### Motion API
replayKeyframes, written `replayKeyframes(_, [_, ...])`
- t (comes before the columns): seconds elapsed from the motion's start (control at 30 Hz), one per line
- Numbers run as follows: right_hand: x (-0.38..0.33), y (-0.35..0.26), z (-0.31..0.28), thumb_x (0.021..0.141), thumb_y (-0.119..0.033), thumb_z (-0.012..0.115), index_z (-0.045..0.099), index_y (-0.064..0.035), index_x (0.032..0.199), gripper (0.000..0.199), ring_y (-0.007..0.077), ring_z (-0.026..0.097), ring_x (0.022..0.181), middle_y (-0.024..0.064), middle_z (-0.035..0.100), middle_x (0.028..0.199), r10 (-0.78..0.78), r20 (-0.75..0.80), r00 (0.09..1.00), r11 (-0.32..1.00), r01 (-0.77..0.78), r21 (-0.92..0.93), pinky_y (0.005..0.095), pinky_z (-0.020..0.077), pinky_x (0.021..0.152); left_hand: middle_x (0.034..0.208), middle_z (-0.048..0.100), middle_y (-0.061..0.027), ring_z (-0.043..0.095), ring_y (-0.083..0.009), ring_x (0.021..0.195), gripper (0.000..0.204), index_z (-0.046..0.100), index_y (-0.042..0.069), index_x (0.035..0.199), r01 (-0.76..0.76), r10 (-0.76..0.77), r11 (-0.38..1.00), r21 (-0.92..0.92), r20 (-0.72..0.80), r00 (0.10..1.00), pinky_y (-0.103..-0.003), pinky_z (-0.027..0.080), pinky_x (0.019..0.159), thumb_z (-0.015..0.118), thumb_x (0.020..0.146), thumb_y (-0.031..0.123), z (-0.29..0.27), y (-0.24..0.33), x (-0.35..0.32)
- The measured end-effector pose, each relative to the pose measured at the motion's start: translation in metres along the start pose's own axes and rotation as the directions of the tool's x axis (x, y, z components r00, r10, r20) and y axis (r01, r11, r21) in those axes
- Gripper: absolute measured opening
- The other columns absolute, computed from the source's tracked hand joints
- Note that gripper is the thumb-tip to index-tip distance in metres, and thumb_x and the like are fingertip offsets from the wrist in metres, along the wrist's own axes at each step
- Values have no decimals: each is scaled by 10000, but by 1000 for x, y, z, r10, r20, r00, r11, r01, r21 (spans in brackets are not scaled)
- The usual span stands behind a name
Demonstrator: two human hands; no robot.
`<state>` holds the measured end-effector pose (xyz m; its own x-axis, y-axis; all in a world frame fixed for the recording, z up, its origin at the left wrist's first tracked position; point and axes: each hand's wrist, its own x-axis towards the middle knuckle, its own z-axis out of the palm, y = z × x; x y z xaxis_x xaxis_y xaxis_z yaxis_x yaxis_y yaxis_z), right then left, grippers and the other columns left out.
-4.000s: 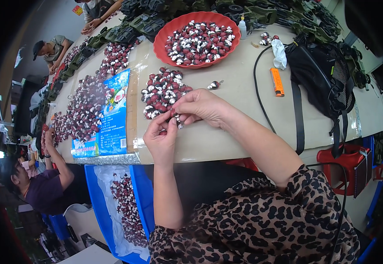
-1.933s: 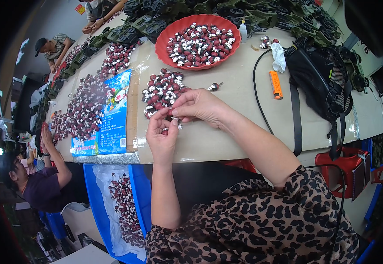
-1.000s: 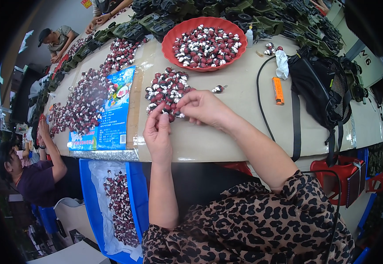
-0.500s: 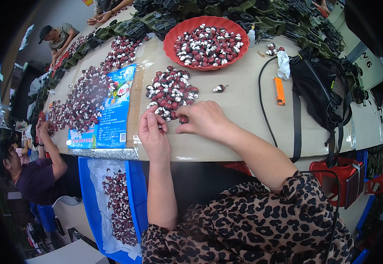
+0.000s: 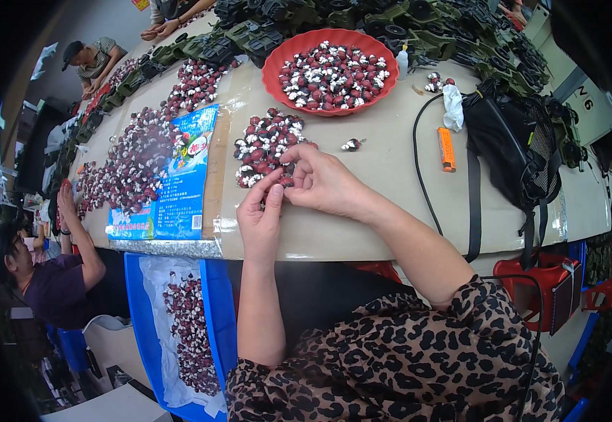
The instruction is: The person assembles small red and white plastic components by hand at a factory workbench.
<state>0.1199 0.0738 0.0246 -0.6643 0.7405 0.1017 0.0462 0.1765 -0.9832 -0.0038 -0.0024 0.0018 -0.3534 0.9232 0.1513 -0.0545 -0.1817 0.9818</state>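
My left hand (image 5: 259, 221) and my right hand (image 5: 327, 184) meet at the near edge of a pile of small red, white and black round pieces (image 5: 260, 144) on the table. Between their fingertips sits one small dark-red round piece (image 5: 287, 181), pinched by my right thumb and fingers. The left thumb and forefinger are closed right beside it; what they hold, if anything, is hidden. A single piece (image 5: 352, 145) lies apart, to the right of the pile.
Beyond the pile stands a red scalloped bowl (image 5: 271, 76) full of such pieces. More lie on a blue printed sheet (image 5: 179, 204) at left. An orange box (image 5: 447, 149), black bag (image 5: 510, 141) and cable are at right. A blue bin (image 5: 218, 295) stands below the table edge.
My hands have come together, fingertips now meeting. The left hand's fingers have closed toward the right hand, which has shifted slightly left. The co-worker at left has moved a hand up slightly.
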Motion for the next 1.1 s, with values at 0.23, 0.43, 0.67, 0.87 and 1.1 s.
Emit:
replayKeyframes(0.23, [5,1,-6,762,-64,603,514,39,976,254,72,549,669,44,565,777,209,196,958,886,-270,376,177,462,566,737,507,17,383,-34,598,219,547,-20,1028,-17,17,998,-66,-5,1000,-158,292,519,493,844,84,-6,-3,0])
replayKeyframes(0.43, [6,7,-8,769,-51,589,542,42,974,230,91,579,701,80,593,816,256,207,944,812,-326,484,191,492,614,695,485,57,340,5,555,226,552,0,1043,-45,45,999,1,-13,999,-137,259,482,503,841,88,-3,-2,1])
replayKeyframes(0.67, [5,4,-8,762,-39,591,551,31,942,197,97,584,660,77,597,779,279,218,935,791,-352,500,193,497,596,662,474,63,333,2,546,226,571,16,1041,-46,46,999,4,-33,998,-142,252,477,503,837,87,-4,-4,1])
replayKeyframes(0.87, [6,6,-7,740,-11,606,545,27,884,161,104,584,660,76,589,780,228,193,954,829,-294,476,195,496,588,642,457,65,332,-4,546,226,579,24,1042,-50,50,999,5,-13,999,-145,253,482,495,841,86,-7,-5,1])
replayKeyframes(1.1, [5,3,-9,714,10,623,530,29,891,201,110,585,666,69,578,766,238,203,950,822,-308,479,202,498,585,627,441,71,331,-2,548,225,576,22,1042,-54,54,998,9,-16,998,-145,250,483,485,846,85,-4,-5,1])
